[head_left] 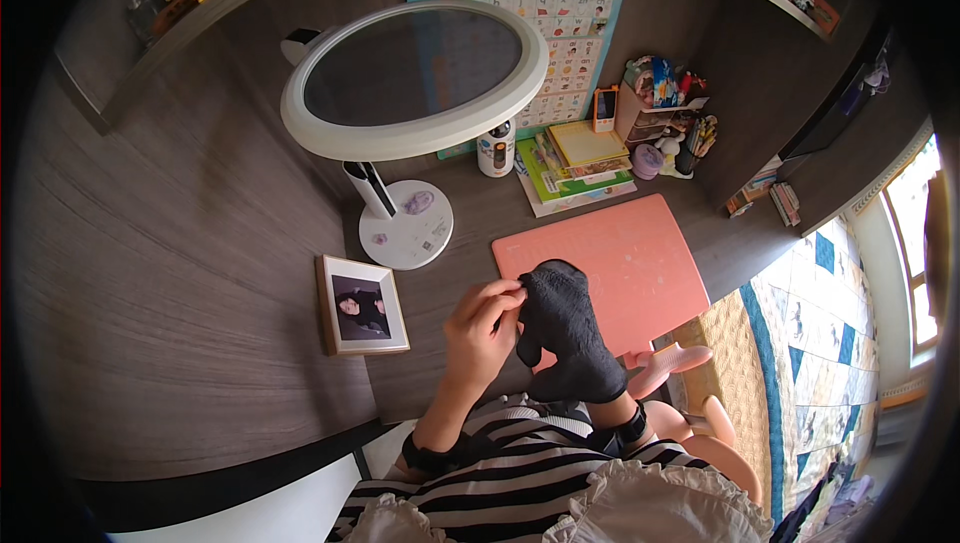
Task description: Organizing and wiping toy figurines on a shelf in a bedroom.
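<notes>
A black, slightly fuzzy glove-like piece of fabric (568,328) covers my right hand from the wrist up; a thumb-like bulge sticks out on its left side. Only the wrist (612,411) of that arm shows bare, so the fingers inside are hidden. My left hand (478,336) pinches the fabric's upper left edge between thumb and fingertips. Both hands are held in front of my striped top, above the near edge of a pink desk mat (640,258). Dark bands sit round both my forearms.
A white lamp with an oval head (420,143) stands at the back left. Before it lies a framed photo (365,308). Books (575,168), a white cylindrical container (497,151), an orange handheld device (605,109) and an organizer (650,118) line the back. A pink chair (715,443) and a bed (815,343) are at right.
</notes>
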`<move>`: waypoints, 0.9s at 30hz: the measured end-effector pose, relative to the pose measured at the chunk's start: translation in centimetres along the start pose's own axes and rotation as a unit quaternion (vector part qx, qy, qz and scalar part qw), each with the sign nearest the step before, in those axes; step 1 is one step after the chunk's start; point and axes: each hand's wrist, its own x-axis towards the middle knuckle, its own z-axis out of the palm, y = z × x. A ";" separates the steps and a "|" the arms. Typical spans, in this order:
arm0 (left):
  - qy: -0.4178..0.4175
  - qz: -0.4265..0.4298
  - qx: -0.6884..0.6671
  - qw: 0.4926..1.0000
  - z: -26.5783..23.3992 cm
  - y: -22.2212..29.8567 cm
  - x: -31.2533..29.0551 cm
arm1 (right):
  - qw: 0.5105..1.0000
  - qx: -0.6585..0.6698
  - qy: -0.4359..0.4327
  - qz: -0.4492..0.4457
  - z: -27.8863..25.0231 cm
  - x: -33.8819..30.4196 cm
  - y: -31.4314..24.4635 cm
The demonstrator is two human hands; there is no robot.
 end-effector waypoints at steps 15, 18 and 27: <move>0.007 0.021 0.009 1.000 0.1 -0.2 -0.1 | 0.998 0.052 0.017 0.021 -0.1 0.0 -0.4; 0.002 0.034 0.013 0.999 0.3 0.0 0.4 | 1.000 -0.004 0.018 -0.006 -0.5 0.1 0.1; 0.006 -0.048 -0.023 0.999 -1.6 -0.5 0.4 | 0.996 0.026 0.086 0.015 -2.0 1.5 -4.4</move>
